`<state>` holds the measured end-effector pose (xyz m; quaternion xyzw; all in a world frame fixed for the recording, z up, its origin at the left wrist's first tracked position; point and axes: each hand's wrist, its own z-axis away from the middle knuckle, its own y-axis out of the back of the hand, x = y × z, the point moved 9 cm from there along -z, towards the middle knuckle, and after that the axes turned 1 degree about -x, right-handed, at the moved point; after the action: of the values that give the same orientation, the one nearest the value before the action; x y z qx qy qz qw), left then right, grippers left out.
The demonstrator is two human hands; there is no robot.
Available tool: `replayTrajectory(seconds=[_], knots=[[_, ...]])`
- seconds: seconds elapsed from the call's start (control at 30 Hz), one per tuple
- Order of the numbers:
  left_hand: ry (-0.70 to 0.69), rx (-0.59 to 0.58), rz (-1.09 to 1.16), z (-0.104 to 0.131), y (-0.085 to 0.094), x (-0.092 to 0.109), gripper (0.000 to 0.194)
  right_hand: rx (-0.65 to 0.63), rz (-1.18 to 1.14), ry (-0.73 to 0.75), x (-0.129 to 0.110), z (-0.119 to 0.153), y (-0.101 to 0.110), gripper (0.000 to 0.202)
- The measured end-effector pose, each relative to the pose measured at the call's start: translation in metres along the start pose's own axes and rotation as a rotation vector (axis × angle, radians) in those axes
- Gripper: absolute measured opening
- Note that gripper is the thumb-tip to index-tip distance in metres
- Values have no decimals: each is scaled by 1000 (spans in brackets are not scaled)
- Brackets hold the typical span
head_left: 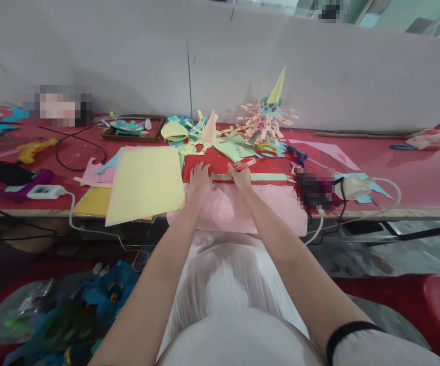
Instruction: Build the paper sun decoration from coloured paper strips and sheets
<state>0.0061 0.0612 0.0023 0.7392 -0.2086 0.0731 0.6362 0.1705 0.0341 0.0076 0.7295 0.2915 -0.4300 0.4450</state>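
My left hand lies with its fingers spread on a red sheet, at the left end of a narrow pale-green strip. My right hand is closed around a slim red pen-shaped tool and rests over the strip's middle. Its working tip is hidden, so whether it is a pen or a cutter cannot be told. Under my forearms a pink paper sheet overhangs the table's front edge. Left of my left hand are large yellow paper sheets.
Behind my hands stand paper-cone crafts near scissors. A brown tray holds small pieces at the back left. A yellow glue gun, a purple power strip and cables are at left. A white adapter sits at right.
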Motion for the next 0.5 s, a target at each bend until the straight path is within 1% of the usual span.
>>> replayTrajectory(seconds=[0.2, 0.37, 0.5], knots=[[-3, 7, 6, 1, 3, 2, 40, -19, -12, -24, 5, -1, -3, 27], [0, 4, 6, 2, 3, 2, 40, 18, 30, -41, 5, -2, 2, 28], [0, -2, 8, 1, 2, 2, 40, 19, 0, -31, 4, -1, 2, 27]])
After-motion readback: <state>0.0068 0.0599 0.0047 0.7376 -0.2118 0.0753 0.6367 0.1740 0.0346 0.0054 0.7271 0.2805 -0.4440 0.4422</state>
